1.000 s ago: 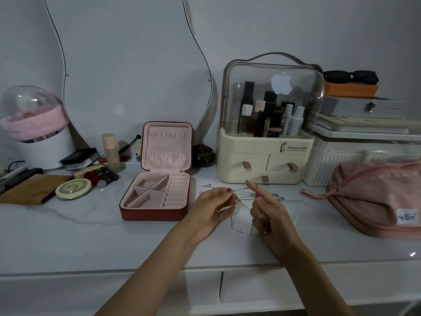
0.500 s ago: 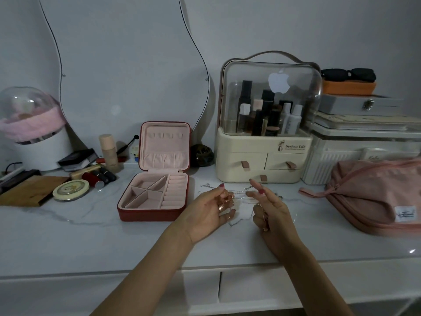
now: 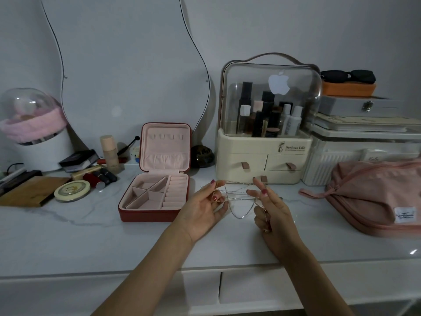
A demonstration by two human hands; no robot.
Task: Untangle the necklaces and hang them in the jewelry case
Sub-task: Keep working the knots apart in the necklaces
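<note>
Thin silver and gold necklaces (image 3: pixel 239 197) hang tangled between my two hands, just above the white marble counter. My left hand (image 3: pixel 206 207) pinches gold chain at its fingertips. My right hand (image 3: pixel 271 208) holds the other ends, with chain trailing down across its curled fingers. A silver loop sags between the hands. The red jewelry case (image 3: pixel 157 192) stands open to the left of my left hand, with a pink lining, small hooks in its upright lid and divided compartments in its base.
A cream cosmetics organizer (image 3: pixel 264 142) with a clear dome stands right behind the hands. A pink pouch (image 3: pixel 376 197) lies at the right. Lipsticks, a round tin (image 3: pixel 72 190), a bottle and a wooden board crowd the left. A wavy mirror leans on the wall.
My hands have moved apart, stretching the chains between them so a silver loop hangs down. The left hand's fingers have opened out somewhat.
</note>
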